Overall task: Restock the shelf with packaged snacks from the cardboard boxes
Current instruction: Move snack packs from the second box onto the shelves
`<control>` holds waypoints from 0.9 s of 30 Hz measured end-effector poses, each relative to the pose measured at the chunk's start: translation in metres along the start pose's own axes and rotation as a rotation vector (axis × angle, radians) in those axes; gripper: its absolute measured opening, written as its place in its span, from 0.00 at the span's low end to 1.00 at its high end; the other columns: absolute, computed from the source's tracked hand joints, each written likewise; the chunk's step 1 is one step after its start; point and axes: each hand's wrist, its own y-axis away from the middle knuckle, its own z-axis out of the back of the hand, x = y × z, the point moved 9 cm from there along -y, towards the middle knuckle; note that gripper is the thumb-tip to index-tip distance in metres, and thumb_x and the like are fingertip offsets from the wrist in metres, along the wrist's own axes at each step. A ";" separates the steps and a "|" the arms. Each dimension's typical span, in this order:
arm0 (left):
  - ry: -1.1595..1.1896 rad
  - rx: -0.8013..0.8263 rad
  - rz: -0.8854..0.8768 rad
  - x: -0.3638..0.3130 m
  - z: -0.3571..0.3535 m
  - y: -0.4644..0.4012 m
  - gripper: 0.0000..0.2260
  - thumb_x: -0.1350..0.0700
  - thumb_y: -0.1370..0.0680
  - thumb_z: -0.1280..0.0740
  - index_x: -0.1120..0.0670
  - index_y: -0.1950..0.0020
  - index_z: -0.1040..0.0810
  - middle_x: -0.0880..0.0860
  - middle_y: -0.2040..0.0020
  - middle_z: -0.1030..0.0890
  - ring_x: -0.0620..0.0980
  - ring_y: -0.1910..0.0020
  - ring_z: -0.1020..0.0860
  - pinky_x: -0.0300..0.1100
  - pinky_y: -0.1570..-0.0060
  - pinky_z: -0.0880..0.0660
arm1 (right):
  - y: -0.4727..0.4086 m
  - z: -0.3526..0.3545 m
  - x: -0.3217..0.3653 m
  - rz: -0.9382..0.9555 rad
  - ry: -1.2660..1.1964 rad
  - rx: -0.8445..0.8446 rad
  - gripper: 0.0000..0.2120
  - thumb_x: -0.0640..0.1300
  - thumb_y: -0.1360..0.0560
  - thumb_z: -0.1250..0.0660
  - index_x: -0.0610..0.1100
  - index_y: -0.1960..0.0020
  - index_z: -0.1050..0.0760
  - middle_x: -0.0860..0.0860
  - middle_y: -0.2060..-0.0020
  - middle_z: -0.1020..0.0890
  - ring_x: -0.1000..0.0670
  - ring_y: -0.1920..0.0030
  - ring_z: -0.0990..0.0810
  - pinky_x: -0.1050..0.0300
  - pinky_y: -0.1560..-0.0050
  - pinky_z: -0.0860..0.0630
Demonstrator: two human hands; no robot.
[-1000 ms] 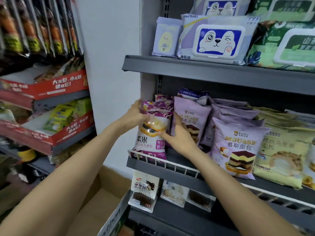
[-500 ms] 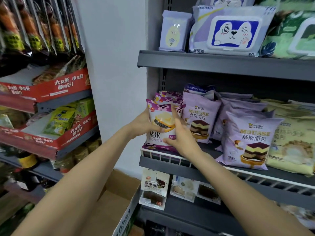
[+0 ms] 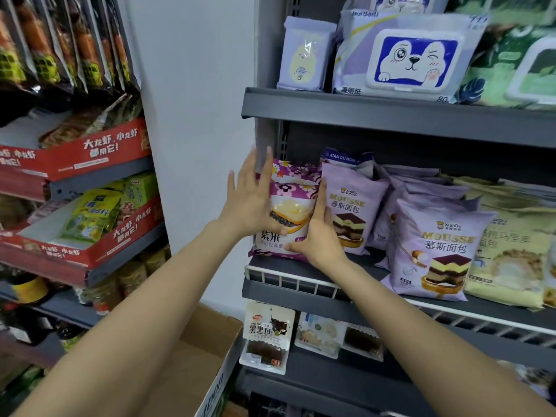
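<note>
Head view: two bare forearms run from the bottom corners up to the frame's centre. The left hand is spread flat, fingers straight and apart, palm pressing the front left of a purple flowered bread packet. The right hand lies against the packet's right edge and lower corner, fingers straight upward between it and the neighbouring packet, thumb across the lower front; neither hand curls around the packet. The packet stands upright at the left end of the middle grey shelf, behind its white wire rail, with at least one like packet behind it.

Largest around it: the grey shelving unit fills the right half. An open cardboard box sits at bottom centre, under the left forearm. Two red display trays stand on the rack at the left, with dark snack packs hanging above them. On the upper shelf a large wet-wipe pack with a blue cat label lies beside a green pack and a small lilac pack. Right of the hands, two lilac mousse cake packets face front, more crowded behind, then yellow packets at the right edge. Three small packets stand on the lower shelf.
</note>
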 end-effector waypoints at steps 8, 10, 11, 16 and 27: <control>-0.381 0.317 -0.195 -0.019 -0.012 -0.014 0.52 0.34 0.37 0.28 0.49 0.23 0.52 0.51 0.24 0.41 0.52 0.24 0.48 0.58 0.27 0.58 | -0.027 -0.004 -0.014 -0.134 -0.505 0.218 0.63 0.48 0.40 0.21 0.55 0.24 0.66 0.49 0.25 0.38 0.50 0.27 0.36 0.47 0.28 0.36; -0.362 0.343 -0.202 -0.022 -0.012 -0.015 0.52 0.35 0.37 0.27 0.49 0.23 0.51 0.51 0.25 0.40 0.52 0.25 0.45 0.56 0.27 0.54 | -0.030 -0.004 -0.014 -0.120 -0.453 0.212 0.54 0.46 0.38 0.21 0.50 0.23 0.52 0.50 0.29 0.32 0.51 0.30 0.33 0.54 0.31 0.34; -0.351 0.346 -0.203 -0.023 -0.012 -0.016 0.52 0.35 0.37 0.27 0.49 0.23 0.51 0.51 0.25 0.40 0.52 0.26 0.44 0.55 0.27 0.51 | -0.030 -0.006 -0.015 -0.126 -0.428 0.217 0.50 0.46 0.37 0.21 0.48 0.24 0.49 0.51 0.31 0.31 0.51 0.31 0.31 0.57 0.34 0.33; -0.280 0.351 -0.181 -0.020 -0.013 -0.016 0.52 0.36 0.37 0.27 0.49 0.23 0.53 0.50 0.25 0.42 0.52 0.26 0.45 0.56 0.27 0.49 | -0.028 0.002 -0.005 -0.068 -0.266 0.142 0.57 0.47 0.36 0.22 0.49 0.23 0.61 0.46 0.27 0.39 0.46 0.27 0.39 0.49 0.29 0.36; 0.199 0.211 -0.024 0.006 -0.019 0.021 0.62 0.49 0.36 0.21 0.50 0.25 0.70 0.53 0.25 0.71 0.60 0.25 0.42 0.48 0.33 0.34 | -0.004 0.014 0.037 0.195 0.356 0.063 0.45 0.58 0.29 0.31 0.48 0.23 0.53 0.48 0.24 0.52 0.48 0.23 0.57 0.49 0.25 0.47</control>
